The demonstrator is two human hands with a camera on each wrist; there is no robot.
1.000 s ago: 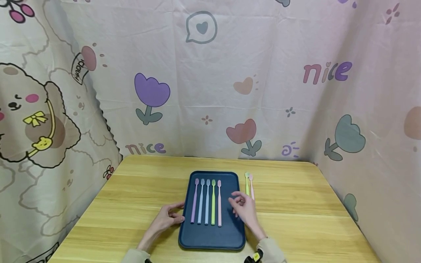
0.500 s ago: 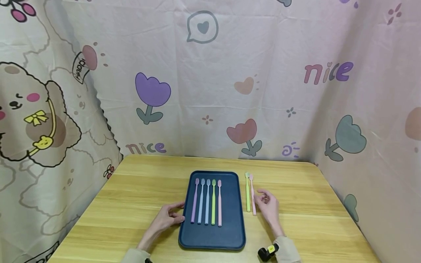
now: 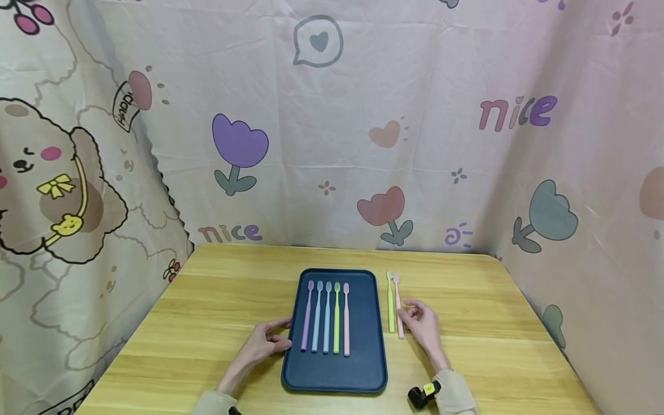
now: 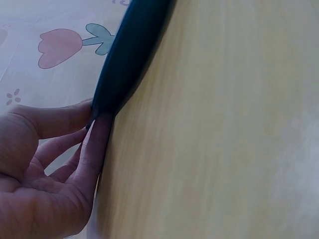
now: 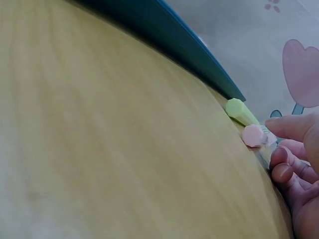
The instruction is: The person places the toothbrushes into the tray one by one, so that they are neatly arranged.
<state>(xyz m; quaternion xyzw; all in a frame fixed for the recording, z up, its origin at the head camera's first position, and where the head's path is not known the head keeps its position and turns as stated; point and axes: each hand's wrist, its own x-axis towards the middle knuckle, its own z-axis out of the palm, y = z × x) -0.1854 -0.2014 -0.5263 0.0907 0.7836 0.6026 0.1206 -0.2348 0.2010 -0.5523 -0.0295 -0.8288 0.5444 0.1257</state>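
Note:
In the head view, my left hand [image 3: 263, 344] holds the left rim of the dark blue tray [image 3: 336, 374]. The left wrist view shows its thumb and fingers pinching the tray's edge [image 4: 130, 64]. On the tray lie a purple toothbrush [image 3: 307, 323], two blue toothbrushes [image 3: 316, 323], a green toothbrush [image 3: 336, 323] and a pink toothbrush [image 3: 346, 325], side by side. Right of the tray, my right hand [image 3: 422, 325] pinches another pink toothbrush [image 3: 400, 325] by its handle, still flat on the table. Beside it lies a second green toothbrush [image 3: 391, 314], untouched.
The wooden table [image 3: 498, 334] carries the tray near its middle. Behind and at both sides hang printed curtains [image 3: 311, 127]. A small black and yellow device [image 3: 424, 395] sits on my right wrist.
My right hand has moved right, off the tray, to the pink toothbrush on the table, and has stayed there for the last half second. My left hand and the tray have not moved.

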